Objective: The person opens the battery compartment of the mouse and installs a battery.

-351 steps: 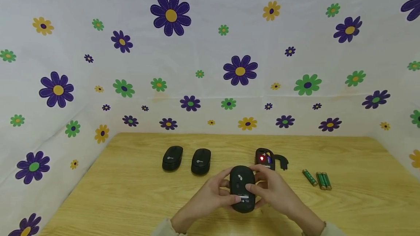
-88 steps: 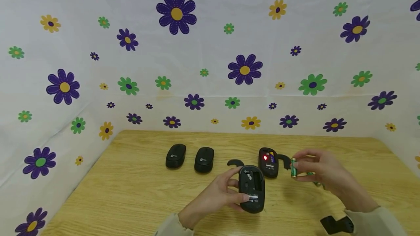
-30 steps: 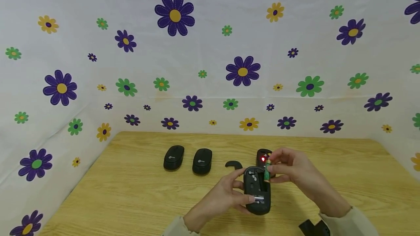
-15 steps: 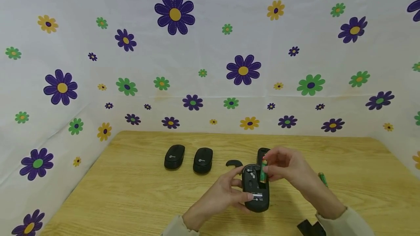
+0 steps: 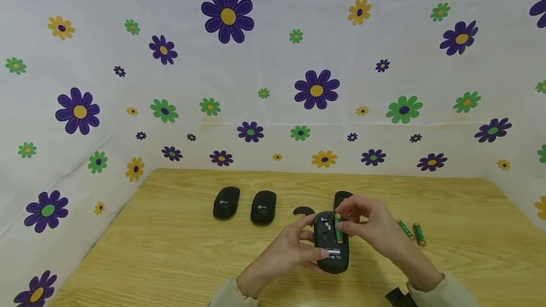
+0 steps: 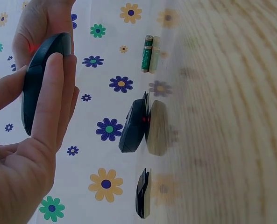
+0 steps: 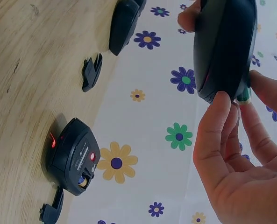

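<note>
Battery (image 5: 339,236) at fingertips (image 5: 343,227) of right grip (image 5: 374,225)

in the head view, light is soft, even and rather dim, the cloth (image 5: 264,63) warmer in tone toward the back edge of the table (image 5: 170,250). a faint shadow falls below the right grip (image 5: 375,226). the left wrist view carries mirror-like reflections on the table, whose grain is blurred; in the right wrist view, a small red light (image 7: 92,156) glows on a mouse (image 7: 73,161).
</note>
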The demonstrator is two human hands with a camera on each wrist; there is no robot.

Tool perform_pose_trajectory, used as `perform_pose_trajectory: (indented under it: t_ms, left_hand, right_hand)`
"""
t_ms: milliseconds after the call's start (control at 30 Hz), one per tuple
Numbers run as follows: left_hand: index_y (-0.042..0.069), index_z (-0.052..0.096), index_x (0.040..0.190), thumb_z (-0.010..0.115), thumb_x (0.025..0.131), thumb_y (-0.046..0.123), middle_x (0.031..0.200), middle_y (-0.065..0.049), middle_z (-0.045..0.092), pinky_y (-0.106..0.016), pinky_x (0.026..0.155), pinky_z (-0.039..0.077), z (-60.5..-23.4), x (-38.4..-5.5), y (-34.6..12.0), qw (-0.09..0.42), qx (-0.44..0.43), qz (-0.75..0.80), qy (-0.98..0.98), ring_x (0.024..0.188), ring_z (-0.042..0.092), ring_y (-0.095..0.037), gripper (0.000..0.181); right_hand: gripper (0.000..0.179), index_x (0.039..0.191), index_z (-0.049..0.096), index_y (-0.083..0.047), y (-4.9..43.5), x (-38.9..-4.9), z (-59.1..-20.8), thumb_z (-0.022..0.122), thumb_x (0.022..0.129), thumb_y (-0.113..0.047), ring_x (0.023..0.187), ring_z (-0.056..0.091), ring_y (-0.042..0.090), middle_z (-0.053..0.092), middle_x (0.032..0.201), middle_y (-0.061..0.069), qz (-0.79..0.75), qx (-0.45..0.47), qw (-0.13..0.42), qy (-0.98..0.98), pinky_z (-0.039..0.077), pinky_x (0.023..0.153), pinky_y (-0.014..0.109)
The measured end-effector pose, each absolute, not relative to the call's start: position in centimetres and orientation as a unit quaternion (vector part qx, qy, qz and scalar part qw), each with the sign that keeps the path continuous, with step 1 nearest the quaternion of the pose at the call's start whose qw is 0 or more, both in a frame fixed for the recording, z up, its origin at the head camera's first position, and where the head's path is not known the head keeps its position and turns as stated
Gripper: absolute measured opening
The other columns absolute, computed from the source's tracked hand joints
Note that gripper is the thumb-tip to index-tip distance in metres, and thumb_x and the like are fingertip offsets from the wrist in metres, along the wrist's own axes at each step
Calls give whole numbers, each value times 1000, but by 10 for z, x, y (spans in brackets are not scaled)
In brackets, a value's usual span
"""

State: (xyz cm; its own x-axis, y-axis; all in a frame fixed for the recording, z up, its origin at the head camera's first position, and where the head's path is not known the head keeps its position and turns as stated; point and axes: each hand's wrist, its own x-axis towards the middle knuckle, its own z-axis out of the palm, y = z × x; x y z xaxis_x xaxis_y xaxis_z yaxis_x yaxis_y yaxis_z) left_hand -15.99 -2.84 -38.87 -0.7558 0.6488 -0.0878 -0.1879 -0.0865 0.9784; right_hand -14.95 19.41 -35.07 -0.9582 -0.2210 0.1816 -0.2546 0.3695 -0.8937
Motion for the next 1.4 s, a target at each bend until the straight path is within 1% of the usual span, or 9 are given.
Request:
perform_pose_trajectory:
  t_ms: [200, 367, 467, 533, 633, 733, 1033, 1267, 1400]
  left_hand:
    - [4, 29, 158, 66, 93, -9, 105, -14, 67, -47, 74, 64, -388, -161, -28, 288, 180, 714, 612, 94, 72, -39, 76]
    - [4, 29, 158, 66, 93, -8, 105, -14, 67, -44, 73, 64, -387, -161, -29, 283, 180, 713, 616, 94, 72, -39, 76]
    - [4, 30, 158, 66, 93, -8, 105, -13, 67, -43, 72, 64, -387, -160, -29, 281, 179, 713, 617, 94, 73, -38, 76]
    - [4, 30, 158, 66, 93, -8, 104, -13, 67, -43, 72, 64, -387, -160, -29, 279, 180, 712, 618, 93, 73, -38, 76]
    - [4, 31, 158, 66, 92, -8, 104, -13, 67, -42, 72, 64, -387, -159, -29, 278, 182, 711, 619, 93, 73, -38, 75]
    - [4, 31, 158, 66, 92, -8, 104, -13, 68, -42, 71, 64, -387, -159, -28, 278, 183, 711, 620, 92, 73, -38, 75]
    - [5, 32, 158, 66, 92, -9, 104, -12, 67, -42, 71, 64, -387, -160, -27, 281, 186, 707, 622, 91, 73, -38, 76]
    - [5, 33, 157, 66, 91, -9, 103, -13, 67, -42, 71, 64, -388, -160, -28, 279, 190, 704, 626, 90, 73, -39, 75]
    - [5, 33, 157, 67, 91, -9, 103, -13, 67, -44, 71, 64, -389, -160, -28, 281, 185, 703, 626, 90, 73, -38, 76]
  right_hand:
    - [22, 106, 70, 3, 193, -148, -354, 77, 85, 4, 77, 54, 18, 61, 92, 7, 532, 143, 13, -835, 52, 60, 26]
    - [28, 118, 63, 7, 191, -147, -357, 71, 93, -2, 81, 58, 21, 61, 97, 11, 558, 112, 1, -823, 60, 62, 31]
    - [39, 130, 53, 11, 190, -148, -360, 64, 100, -10, 85, 63, 23, 60, 104, 14, 593, 89, -38, -799, 63, 62, 37]
    - [45, 136, 47, 14, 190, -148, -362, 60, 103, -15, 85, 65, 24, 61, 108, 15, 614, 77, -80, -781, 64, 62, 40]
    - [53, 140, 43, 16, 190, -149, -365, 55, 106, -22, 84, 66, 25, 64, 109, 15, 630, 69, -138, -761, 64, 63, 43]
    - [57, 140, 41, 18, 190, -149, -368, 52, 108, -27, 85, 68, 25, 65, 107, 13, 642, 64, -166, -745, 64, 64, 44]
    - [53, 137, 46, 16, 190, -148, -372, 48, 109, -29, 92, 71, 27, 67, 106, 11, 660, 54, -165, -731, 64, 59, 40]
    - [51, 135, 48, 14, 188, -149, -374, 51, 108, -29, 92, 68, 26, 63, 111, 14, 665, 52, -165, -727, 64, 61, 42]
    - [49, 135, 48, 15, 190, -148, -376, 51, 108, -26, 91, 67, 25, 63, 108, 12, 667, 56, -166, -724, 64, 62, 42]
